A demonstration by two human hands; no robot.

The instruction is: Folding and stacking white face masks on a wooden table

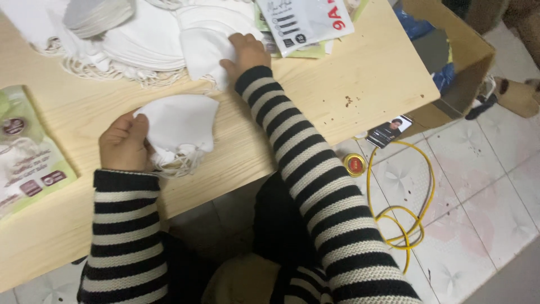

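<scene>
My left hand (125, 143) grips a small stack of folded white face masks (181, 126) with their ear loops hanging, low over the light wooden table (360, 79). My right hand (244, 53) reaches across and rests its fingers on a single white mask (205, 50) at the edge of a big pile of white masks (140, 36) at the far side of the table. Both arms wear black and white striped sleeves.
A green and white printed packet (28, 152) lies at the table's left. White packets (306, 22) lie at the far right. A cardboard box (450, 50) stands beside the table. On the tiled floor lie a yellow cable (405, 214), a small round tin (355, 164) and a card (389, 130).
</scene>
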